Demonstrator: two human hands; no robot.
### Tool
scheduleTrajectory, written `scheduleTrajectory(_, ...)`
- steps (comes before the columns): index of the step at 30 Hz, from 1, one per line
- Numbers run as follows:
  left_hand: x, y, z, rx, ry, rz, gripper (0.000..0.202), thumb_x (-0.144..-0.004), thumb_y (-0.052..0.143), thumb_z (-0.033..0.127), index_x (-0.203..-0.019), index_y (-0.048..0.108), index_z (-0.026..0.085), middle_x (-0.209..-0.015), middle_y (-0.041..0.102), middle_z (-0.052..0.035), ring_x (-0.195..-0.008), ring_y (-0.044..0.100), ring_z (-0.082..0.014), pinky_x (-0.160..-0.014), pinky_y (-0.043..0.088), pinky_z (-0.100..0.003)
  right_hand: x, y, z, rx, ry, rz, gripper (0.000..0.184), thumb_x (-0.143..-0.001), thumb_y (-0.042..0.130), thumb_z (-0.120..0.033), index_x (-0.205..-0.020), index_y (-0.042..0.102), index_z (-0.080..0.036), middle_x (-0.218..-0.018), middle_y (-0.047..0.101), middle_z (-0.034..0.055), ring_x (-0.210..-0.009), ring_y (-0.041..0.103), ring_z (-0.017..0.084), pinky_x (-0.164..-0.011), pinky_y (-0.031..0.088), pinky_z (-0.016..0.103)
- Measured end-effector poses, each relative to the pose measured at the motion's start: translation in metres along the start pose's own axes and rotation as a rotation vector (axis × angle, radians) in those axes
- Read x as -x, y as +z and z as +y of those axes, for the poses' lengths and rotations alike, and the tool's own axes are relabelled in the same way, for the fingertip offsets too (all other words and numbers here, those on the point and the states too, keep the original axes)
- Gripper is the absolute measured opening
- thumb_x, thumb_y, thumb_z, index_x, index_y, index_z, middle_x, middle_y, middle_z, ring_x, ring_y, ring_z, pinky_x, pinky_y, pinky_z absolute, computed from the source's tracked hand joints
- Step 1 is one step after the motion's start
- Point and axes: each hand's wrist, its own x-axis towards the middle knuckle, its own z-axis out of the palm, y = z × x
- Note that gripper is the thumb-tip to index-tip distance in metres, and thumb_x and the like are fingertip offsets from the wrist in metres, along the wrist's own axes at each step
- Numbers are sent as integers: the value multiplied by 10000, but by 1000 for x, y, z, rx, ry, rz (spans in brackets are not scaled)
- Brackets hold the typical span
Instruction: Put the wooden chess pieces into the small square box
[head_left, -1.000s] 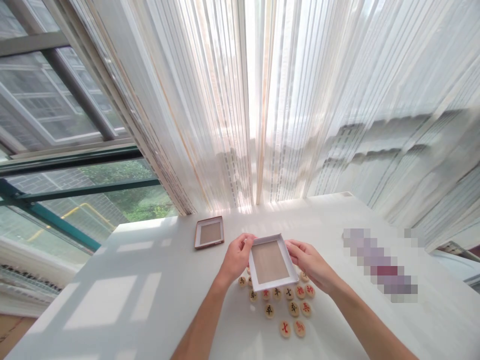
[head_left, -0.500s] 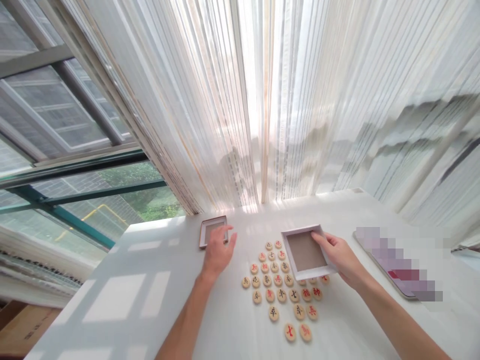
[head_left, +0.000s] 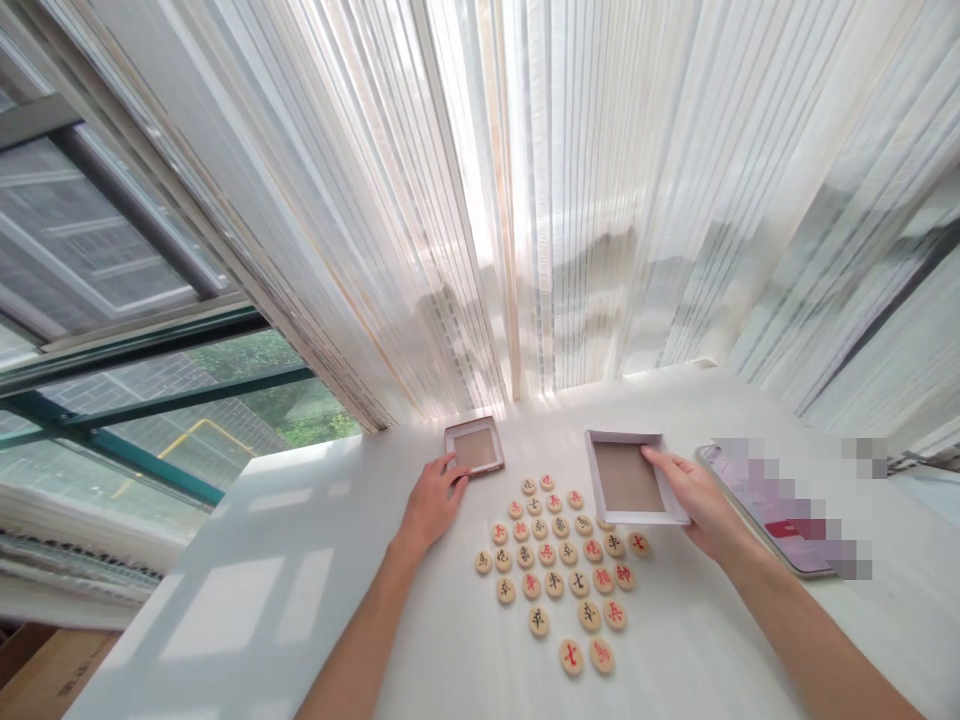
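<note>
My right hand grips the right wall of a shallow white square box, thumb over its rim. The box is tilted with its brown inside toward me and holds nothing. My left hand is at the near left corner of a smaller-looking box half with a reddish-brown outer edge, thumb and fingers closed on its edge. It lies open side up on the table. Between my hands many round wooden Chinese chess pieces with red or black characters lie loosely grouped, one partly hidden by the white box.
A flat phone-like object, partly blurred out by pixelation, lies at the right of the white table. Sheer striped curtains hang along the far edge. An open window is at the left, a cardboard box low at the left edge.
My left hand has closed on the reddish-edged box half, which has shifted right, nearer the pieces. My right hand has moved the white box right and away, uncovering more pieces.
</note>
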Motion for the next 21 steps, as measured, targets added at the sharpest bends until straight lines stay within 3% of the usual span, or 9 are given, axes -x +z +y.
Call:
scheduleTrajectory(2,-18,9,22,14,49,-25,289,-996,475,294,-1146,721,271,-1319,611,-73,-1229,540,-255,-1054,475,-426,0,-1,2,-72,97,-40,247,-835,695,-432,-935,748,-213,-875,802,100,-745,756,292,-575,578,341)
scheduleTrajectory(5,-45,25,44,23,90,-45,294,-999,476,300,-1146,728,269,-1287,627,-79,-1216,542,-253,-1042,476,-413,0,-1,6,-127,102,-57,266,-836,708,-427,-983,744,-208,-904,802,86,-757,755,271,-600,580,323)
scheduleTrajectory(8,-66,34,55,25,107,-62,288,-994,489,305,-1136,737,265,-1255,644,-84,-1191,554,-260,-1032,473,-424,1,-2,8,-131,81,-72,294,-831,717,-446,-993,751,-202,-917,803,82,-758,754,267,-609,578,320)
scheduleTrajectory(11,-73,33,59,28,103,-66,273,-979,520,314,-1136,736,254,-1264,646,-92,-1180,562,-278,-1022,468,-448,2,-2,7,-104,67,-76,318,-827,715,-467,-988,756,-196,-916,802,85,-751,751,275,-589,570,325)
scheduleTrajectory(16,-38,3,74,77,43,25,331,-991,495,343,-1261,654,237,-1330,617,-106,-1277,498,-294,-1085,407,-489,6,2,5,-89,50,-91,343,-816,713,-491,-983,754,-195,-922,798,86,-787,746,291,-596,567,332)
scheduleTrajectory(18,-10,-12,88,291,-23,88,326,-993,486,382,-1237,656,248,-1295,641,-91,-1252,532,-273,-1094,408,-469,14,8,5,-58,10,-104,376,-808,710,-518,-989,751,-192,-915,795,84,-819,741,305,-604,567,336)
scheduleTrajectory(21,38,-28,115,713,-211,-23,434,-998,441,492,-1319,572,231,-1263,654,-116,-1089,637,-249,-935,523,-412,38,26,8,20,-42,-164,433,-831,672,-563,-1010,750,-176,-917,788,81,-883,725,310,-681,567,339)
